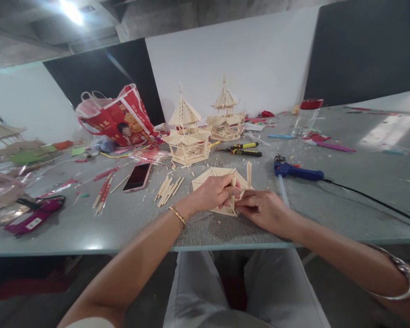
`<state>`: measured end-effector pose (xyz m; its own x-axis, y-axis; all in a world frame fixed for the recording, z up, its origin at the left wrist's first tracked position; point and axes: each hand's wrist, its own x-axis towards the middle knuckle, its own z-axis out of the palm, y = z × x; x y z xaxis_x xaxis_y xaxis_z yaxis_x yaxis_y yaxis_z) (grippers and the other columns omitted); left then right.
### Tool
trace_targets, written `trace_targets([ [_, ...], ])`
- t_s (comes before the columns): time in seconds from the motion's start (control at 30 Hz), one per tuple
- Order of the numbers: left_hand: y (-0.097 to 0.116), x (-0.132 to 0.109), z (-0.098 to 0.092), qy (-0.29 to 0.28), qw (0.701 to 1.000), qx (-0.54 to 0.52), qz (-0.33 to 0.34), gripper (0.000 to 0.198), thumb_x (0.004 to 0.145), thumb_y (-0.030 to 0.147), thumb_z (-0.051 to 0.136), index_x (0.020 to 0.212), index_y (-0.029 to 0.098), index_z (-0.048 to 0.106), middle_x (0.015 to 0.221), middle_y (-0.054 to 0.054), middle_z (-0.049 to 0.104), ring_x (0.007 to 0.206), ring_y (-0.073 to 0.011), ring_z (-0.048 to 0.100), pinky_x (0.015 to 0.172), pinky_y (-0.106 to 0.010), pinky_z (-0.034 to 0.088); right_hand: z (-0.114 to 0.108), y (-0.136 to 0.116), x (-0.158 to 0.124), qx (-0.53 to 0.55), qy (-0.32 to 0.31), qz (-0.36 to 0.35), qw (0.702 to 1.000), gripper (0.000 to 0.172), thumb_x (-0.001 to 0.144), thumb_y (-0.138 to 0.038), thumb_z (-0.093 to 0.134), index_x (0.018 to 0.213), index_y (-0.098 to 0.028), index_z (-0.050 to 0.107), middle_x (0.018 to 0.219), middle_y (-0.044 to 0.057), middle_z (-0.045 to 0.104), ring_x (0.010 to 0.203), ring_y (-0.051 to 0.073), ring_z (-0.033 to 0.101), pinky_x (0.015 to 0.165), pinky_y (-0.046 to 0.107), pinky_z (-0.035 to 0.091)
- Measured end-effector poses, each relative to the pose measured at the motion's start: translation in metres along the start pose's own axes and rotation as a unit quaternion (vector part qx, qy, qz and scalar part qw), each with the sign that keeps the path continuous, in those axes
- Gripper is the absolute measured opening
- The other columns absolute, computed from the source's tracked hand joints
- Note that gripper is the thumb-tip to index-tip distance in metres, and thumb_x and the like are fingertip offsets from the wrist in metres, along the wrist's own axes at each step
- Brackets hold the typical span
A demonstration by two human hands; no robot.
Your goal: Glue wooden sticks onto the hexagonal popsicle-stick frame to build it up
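A flat, many-sided base (205, 175) made of pale wooden sticks lies on the table in front of me. My left hand (215, 190) is over it, with thumb and fingers closed on a short wooden stick (233, 184) that stands upright near the base's front edge. From the right, my right hand (268, 209) comes close to the same stick, its fingers pinched together near the stick's lower part. What those fingers hold, if anything, is hidden. Another stick (249, 174) stands upright at the right side of the base.
Cut sticks (168, 191) and a phone (137, 176) lie to the left. A blue glue gun (299, 172) with a cord rests on the right. Behind are yellow-black pliers (244, 149), two stick pavilions (187, 148) (226, 125), a red bag (123, 120) and a jar (307, 119).
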<state>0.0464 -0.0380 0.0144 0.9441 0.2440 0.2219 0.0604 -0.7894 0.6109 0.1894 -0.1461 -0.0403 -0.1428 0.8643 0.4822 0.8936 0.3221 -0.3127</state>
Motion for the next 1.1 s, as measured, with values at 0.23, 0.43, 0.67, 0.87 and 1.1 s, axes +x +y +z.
trace_targets([
  [0.23, 0.0019, -0.0001, -0.0005, -0.001, 1.000, 0.010, -0.010, 0.017, 0.088, 0.029, 0.043, 0.081, 0.016, 0.052, 0.049, 0.007, 0.051, 0.042, -0.0055, 0.049, 0.052, -0.017, 0.038, -0.0007, -0.0005, 0.0004, 0.002, 0.000, -0.003, 1.000, 0.025, 0.078, -0.011, 0.050, 0.072, -0.026, 0.070, 0.077, 0.000, 0.068, 0.073, 0.014, 0.063, 0.067, 0.023, 0.047],
  [0.43, 0.0023, -0.0001, -0.0010, -0.002, 1.000, 0.014, -0.008, 0.016, 0.088, 0.028, 0.044, 0.082, 0.016, 0.052, 0.048, 0.008, 0.050, 0.043, -0.0062, 0.049, 0.054, -0.018, 0.039, -0.0004, 0.0009, 0.0003, 0.002, -0.006, -0.003, 1.000, 0.027, 0.078, -0.011, 0.048, 0.071, -0.025, 0.069, 0.076, 0.000, 0.068, 0.074, 0.014, 0.063, 0.067, 0.023, 0.047],
  [0.67, 0.0021, 0.0003, -0.0005, 0.001, 1.000, 0.014, -0.008, 0.015, 0.088, 0.026, 0.045, 0.081, 0.016, 0.052, 0.049, 0.008, 0.051, 0.044, -0.0055, 0.049, 0.054, -0.017, 0.038, -0.0002, 0.0011, 0.0001, 0.008, -0.004, -0.002, 1.000, 0.026, 0.078, -0.012, 0.048, 0.073, -0.026, 0.070, 0.076, 0.000, 0.068, 0.075, 0.014, 0.063, 0.068, 0.024, 0.047],
  [0.87, 0.0009, 0.0004, 0.0000, 0.001, 1.000, 0.016, -0.007, 0.014, 0.089, 0.026, 0.044, 0.082, 0.016, 0.052, 0.049, 0.007, 0.051, 0.043, -0.0052, 0.048, 0.053, -0.016, 0.037, -0.0028, -0.0025, 0.0006, 0.005, -0.008, 0.006, 1.000, 0.027, 0.078, -0.009, 0.048, 0.070, -0.025, 0.069, 0.078, 0.001, 0.068, 0.076, 0.014, 0.063, 0.069, 0.024, 0.047],
  [1.1, 0.0008, 0.0004, -0.0002, -0.001, 1.000, 0.013, -0.004, 0.015, 0.089, 0.026, 0.044, 0.082, 0.016, 0.052, 0.048, 0.008, 0.051, 0.042, -0.0052, 0.048, 0.052, -0.016, 0.037, -0.0017, -0.0018, 0.0008, 0.004, -0.002, 0.005, 1.000, 0.026, 0.077, -0.009, 0.049, 0.069, -0.024, 0.069, 0.075, 0.000, 0.068, 0.074, 0.013, 0.063, 0.069, 0.023, 0.047],
])
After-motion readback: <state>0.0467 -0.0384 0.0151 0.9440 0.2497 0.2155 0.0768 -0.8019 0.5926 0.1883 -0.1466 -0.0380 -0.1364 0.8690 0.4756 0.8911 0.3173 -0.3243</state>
